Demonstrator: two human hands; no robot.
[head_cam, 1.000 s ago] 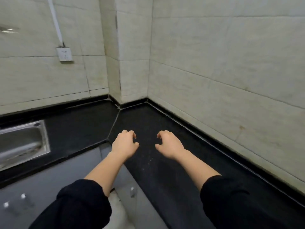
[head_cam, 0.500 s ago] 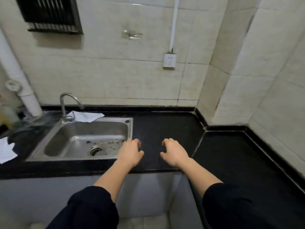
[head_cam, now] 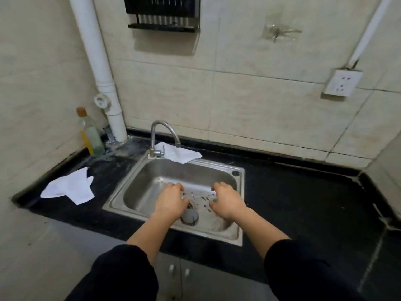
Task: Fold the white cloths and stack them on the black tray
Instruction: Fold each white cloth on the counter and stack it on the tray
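Two crumpled white cloths are in view. One white cloth (head_cam: 69, 187) lies on the black counter left of the sink. The other white cloth (head_cam: 180, 154) sits on the sink's back rim behind the tap. No black tray shows. My left hand (head_cam: 170, 200) and my right hand (head_cam: 227, 202) hover side by side over the sink basin, fingers loosely curled downward, holding nothing. Both are well apart from either cloth.
The steel sink (head_cam: 121, 200) is set in the black counter (head_cam: 303, 203), with a curved tap (head_cam: 161, 131) at its back. A bottle (head_cam: 91, 135) stands in the left corner beside a white pipe (head_cam: 102, 72). A wall socket (head_cam: 341, 82) is at the right.
My view has swung left from the bare counter corner to the sink. Both cloths have come into sight. My hands keep the same curled pose and now hang over the basin.
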